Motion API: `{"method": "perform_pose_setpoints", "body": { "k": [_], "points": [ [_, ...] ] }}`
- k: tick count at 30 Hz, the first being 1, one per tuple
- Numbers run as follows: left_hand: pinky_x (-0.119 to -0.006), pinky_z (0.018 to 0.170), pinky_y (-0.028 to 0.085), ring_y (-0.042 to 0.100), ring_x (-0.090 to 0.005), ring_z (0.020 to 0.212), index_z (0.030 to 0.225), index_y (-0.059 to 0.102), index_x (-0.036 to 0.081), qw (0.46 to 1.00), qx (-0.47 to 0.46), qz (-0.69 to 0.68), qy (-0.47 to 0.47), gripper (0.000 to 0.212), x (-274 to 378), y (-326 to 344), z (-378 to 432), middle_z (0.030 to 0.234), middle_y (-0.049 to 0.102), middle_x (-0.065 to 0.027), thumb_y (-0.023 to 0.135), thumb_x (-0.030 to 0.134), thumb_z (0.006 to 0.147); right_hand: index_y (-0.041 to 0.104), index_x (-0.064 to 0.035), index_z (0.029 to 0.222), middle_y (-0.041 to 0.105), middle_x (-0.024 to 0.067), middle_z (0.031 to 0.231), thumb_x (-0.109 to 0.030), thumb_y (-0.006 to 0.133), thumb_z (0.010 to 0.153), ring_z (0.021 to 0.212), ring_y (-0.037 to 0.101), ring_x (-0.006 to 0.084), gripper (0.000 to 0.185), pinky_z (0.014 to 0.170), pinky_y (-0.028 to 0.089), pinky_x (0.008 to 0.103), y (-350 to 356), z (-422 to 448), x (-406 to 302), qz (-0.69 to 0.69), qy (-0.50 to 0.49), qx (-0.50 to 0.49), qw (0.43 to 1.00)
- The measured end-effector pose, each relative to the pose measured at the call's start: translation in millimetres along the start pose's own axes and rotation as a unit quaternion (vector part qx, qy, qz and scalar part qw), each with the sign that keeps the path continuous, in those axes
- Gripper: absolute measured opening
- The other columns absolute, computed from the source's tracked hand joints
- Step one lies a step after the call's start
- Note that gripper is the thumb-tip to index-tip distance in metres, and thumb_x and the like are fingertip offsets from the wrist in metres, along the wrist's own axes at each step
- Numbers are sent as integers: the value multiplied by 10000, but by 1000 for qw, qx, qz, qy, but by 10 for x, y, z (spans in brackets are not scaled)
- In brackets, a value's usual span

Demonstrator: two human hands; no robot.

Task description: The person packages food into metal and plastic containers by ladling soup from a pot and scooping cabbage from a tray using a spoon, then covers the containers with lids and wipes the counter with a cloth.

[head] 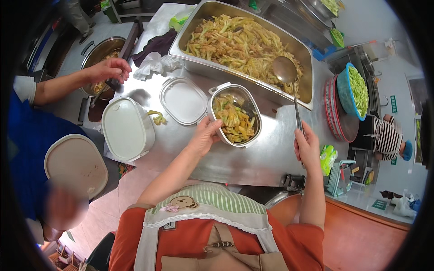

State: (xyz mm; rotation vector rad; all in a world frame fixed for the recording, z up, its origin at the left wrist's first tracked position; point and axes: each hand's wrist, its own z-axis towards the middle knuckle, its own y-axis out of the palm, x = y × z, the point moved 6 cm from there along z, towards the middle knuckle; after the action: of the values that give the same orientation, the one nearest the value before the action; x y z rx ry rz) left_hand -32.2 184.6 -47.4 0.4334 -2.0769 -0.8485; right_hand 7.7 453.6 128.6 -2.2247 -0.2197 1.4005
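My left hand (204, 134) grips the near left side of a lunch container (222, 134) with a white outer rim and a metal lining. Inside lies cooked cauliflower (234, 117) with some dark pieces. In my right hand (307, 144) is the handle of a metal serving spoon (284, 69). Its bowl rests on the heap of cooked cauliflower (237, 40) in a large deep steel pan (244, 73), at the pan's right end. A translucent white lid (183, 100) lies on the steel table (261, 166), just left of the container.
A co-worker's hand (112, 70) reaches in from the left. Nearby stand a closed white container (128, 128), crumpled tissue (152, 66) and a dark cloth (157, 45). A pot (89, 61) sits beyond. At right are a blue basin (349, 91) of cut greens and a tissue pack (327, 159).
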Motion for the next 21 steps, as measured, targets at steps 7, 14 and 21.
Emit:
{"method": "perform_pose_setpoints", "body": {
  "k": [7,14,21],
  "points": [
    [-430,870,531,596,-196,1079,1363,407,107,1000,14,12,-14,593,11,-82,-12,1233,576,-60,667,326,877,539,-59,1276,481,-18,582,-187,522,945,431,432,74,355,365,336,256,-112,154,-130,-54,18,23,998],
    [-429,871,531,598,-201,1070,1351,414,110,1000,14,11,-22,582,17,-80,-22,1226,573,-68,671,320,874,581,-6,1168,559,71,610,-189,522,922,442,512,175,312,423,412,345,-375,381,-245,-211,-38,62,975],
    [-427,874,529,599,-198,1063,1347,422,111,1000,2,4,-13,569,22,-65,-33,1227,573,-63,670,319,878,536,-53,898,491,3,589,-191,516,923,416,440,80,142,342,324,258,-353,478,-348,-100,140,-99,980]
  ]
}}
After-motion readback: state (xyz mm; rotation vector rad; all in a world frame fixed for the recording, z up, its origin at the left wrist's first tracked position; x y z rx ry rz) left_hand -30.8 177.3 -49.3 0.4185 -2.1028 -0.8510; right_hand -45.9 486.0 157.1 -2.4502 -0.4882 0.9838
